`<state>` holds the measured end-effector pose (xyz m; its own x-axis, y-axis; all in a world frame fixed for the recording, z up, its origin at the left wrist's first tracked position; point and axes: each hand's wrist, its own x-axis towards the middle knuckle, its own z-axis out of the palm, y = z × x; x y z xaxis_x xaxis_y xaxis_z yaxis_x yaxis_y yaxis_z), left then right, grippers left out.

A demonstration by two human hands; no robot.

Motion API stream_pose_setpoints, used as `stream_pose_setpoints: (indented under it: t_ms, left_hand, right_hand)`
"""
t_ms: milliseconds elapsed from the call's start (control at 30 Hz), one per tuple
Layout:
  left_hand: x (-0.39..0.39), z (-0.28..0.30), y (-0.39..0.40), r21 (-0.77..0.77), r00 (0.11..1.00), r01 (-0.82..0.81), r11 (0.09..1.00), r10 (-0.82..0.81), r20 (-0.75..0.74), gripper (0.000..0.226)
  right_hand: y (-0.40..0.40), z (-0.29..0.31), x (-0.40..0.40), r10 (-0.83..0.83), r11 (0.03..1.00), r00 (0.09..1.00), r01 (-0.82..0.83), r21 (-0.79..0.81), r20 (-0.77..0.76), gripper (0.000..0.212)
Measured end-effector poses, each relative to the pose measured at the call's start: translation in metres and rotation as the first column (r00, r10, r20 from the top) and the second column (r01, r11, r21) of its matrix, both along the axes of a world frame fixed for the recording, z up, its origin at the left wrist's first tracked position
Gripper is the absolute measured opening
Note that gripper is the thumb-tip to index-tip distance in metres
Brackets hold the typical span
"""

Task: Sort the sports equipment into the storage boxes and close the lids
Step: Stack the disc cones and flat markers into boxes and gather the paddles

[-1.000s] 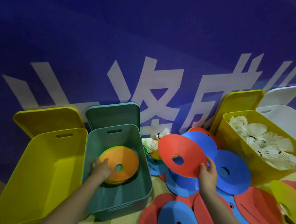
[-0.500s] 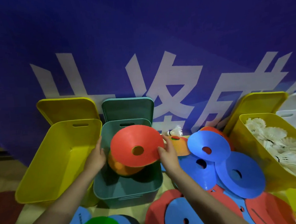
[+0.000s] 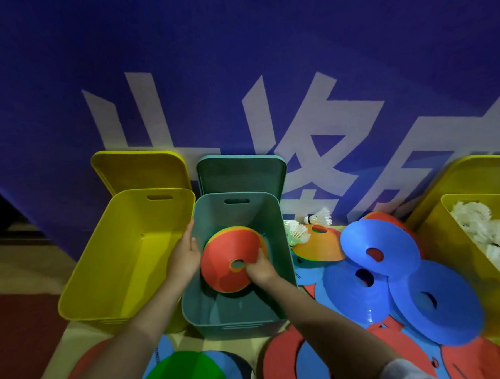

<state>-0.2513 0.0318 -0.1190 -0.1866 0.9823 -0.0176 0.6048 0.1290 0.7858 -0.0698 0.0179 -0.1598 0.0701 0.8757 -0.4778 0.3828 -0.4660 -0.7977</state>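
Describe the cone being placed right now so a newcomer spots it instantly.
Find the open green plastic storage box between the yellow boxes. Inside it, the red disc cone tops a stack, between left hand and right hand. It's the only red cone inside a box.

Both forearms are bare; a pale grey sleeve (image 3: 403,372) covers the right upper arm.

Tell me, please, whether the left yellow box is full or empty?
Empty: the yellow box shows only bare floor and walls inside, its lid standing open behind it.
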Motion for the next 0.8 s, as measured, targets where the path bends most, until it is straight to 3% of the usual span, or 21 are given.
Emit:
stream_pose_setpoints:
  t_ms: [167, 267, 333, 467, 567, 667, 800]
  left_hand:
    - [0.000, 0.002, -0.002, 0.015, 0.999, -0.001, 1.000, 0.002, -0.050, 0.047]
    - [-0.002, 0.002, 0.000, 0.023, 0.991, 0.000, 1.000, 0.003, -0.135, 0.047]
    - [-0.004, 0.001, 0.000, 0.084, 0.958, 0.002, 0.996, 0.022, -0.285, 0.045]
    - [0.004, 0.007, -0.004, 0.217, 0.905, 0.112, 0.970, -0.010, -0.425, 0.036]
    - [0.040, 0.025, -0.009, 0.272, 0.926, 0.163, 0.948, -0.053, -0.373, 0.031]
    - [0.106, 0.049, -0.026, 0.339, 0.967, 0.244, 0.908, -0.203, -0.152, 0.027]
    - [0.208, 0.059, -0.062, 0.246, 0.843, 0.476, 0.845, -0.517, 0.147, 0.025]
  right_hand:
    - [-0.004, -0.005, 0.002, 0.038, 0.998, 0.987, -0.030, -0.053, 0.154, 0.082]
    - [-0.011, 0.014, 0.008, 0.038, 0.999, 0.977, -0.044, 0.022, 0.209, 0.074]
    - [-0.024, 0.037, 0.016, 0.017, 0.988, 0.990, -0.038, 0.151, 0.137, 0.059]
    - [-0.067, 0.079, 0.056, -0.022, 0.916, 0.962, 0.128, 0.379, -0.273, 0.028]
    - [-0.092, 0.077, 0.113, -0.227, 0.843, 0.907, 0.365, 0.395, -0.354, 0.029]
    - [-0.126, 0.055, 0.176, -0.500, 0.744, 0.806, 0.587, 0.319, -0.316, 0.024]
    - [-0.191, 0.015, 0.248, -0.719, 0.633, 0.671, 0.740, 0.227, -0.182, 0.020]
